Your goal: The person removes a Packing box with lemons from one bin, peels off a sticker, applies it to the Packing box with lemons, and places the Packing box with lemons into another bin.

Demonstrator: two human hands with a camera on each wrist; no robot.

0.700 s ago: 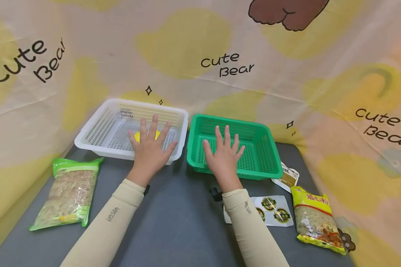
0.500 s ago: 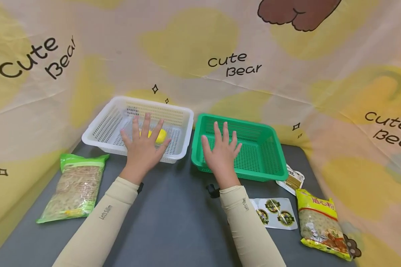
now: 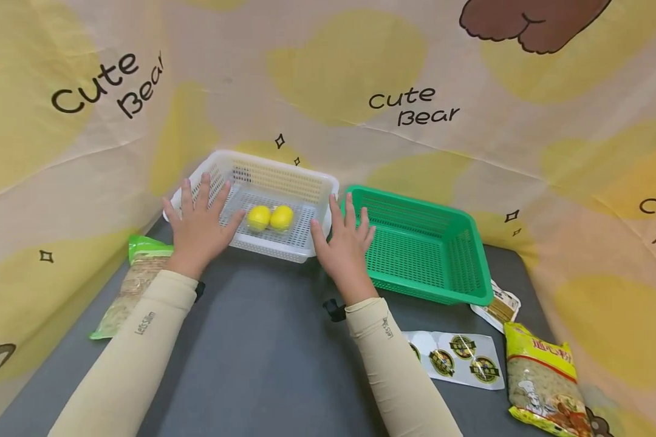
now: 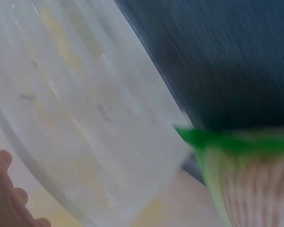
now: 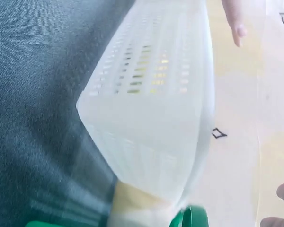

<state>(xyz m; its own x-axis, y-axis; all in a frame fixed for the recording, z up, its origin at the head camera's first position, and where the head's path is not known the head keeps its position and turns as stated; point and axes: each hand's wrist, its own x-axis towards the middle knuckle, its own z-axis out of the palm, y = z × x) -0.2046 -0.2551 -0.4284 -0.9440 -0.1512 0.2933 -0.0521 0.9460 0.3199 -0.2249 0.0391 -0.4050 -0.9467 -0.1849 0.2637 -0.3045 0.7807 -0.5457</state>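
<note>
A white perforated basket (image 3: 270,250) stands on the table and holds two yellow lemons (image 3: 281,217), side by side in what looks like a clear pack. My left hand (image 3: 198,237), fingers spread and straight, is over the basket's left end. At its right end is my right hand (image 3: 345,254), also spread, partly in front of the green basket (image 3: 423,267). Neither hand grips anything; contact with the rim cannot be told. The right wrist view shows the white basket (image 5: 142,118) from its side. In the left wrist view the white basket (image 4: 94,123) is blurred.
A green-topped bag (image 3: 133,282) lies left, partly behind the left arm. To the right are a sticker sheet (image 3: 461,358), a small flat pack (image 3: 500,304) and a yellow-topped pasta bag (image 3: 546,382). A patterned cloth (image 3: 328,73) rises behind the baskets.
Both hands have moved left relative to the baskets, the left one to the white basket's left end, the right one from the green basket towards the white. The lemons are now uncovered.
</note>
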